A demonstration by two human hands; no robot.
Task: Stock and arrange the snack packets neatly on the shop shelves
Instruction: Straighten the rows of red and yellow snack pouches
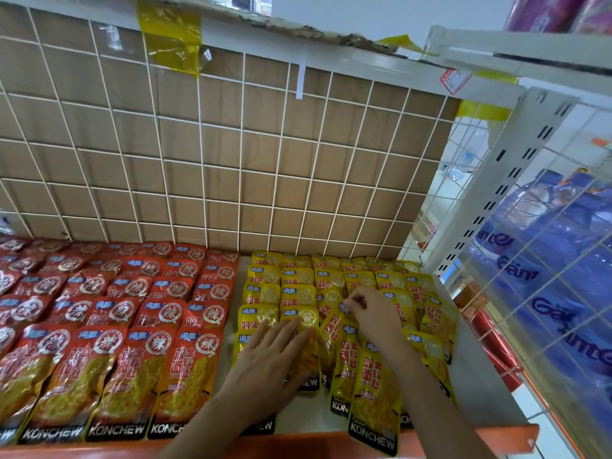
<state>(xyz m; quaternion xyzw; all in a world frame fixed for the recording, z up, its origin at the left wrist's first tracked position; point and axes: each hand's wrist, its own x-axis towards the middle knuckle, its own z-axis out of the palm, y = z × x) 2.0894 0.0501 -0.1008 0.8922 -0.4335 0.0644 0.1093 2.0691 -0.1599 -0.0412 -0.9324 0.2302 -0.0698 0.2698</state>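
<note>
The right hand (372, 314) curls its fingers narrowly around the top edge of a tilted yellow packet (332, 329), pinching it. This packet lies askew in the middle of the yellow packets (298, 279), in front of the wire grid (231, 160) and toward its right end. Just left of it, the left hand (271, 356) lies flat, with its fingers straight and spread, pressing on the front rows of the yellow block.

The yellow packets sit in overlapping columns running from the foot of the wire grid toward the front. The left columns are straight, while those under and beside the right hand are slanted. The red packets (132, 309) fill the stretch in front of the grid's left and middle part in neat overlapping rows. Both groups rest on the shelf (490, 392). Past the grid's right end, blue-wrapped bottles (546, 260) stand behind a wire side panel (563, 326).
</note>
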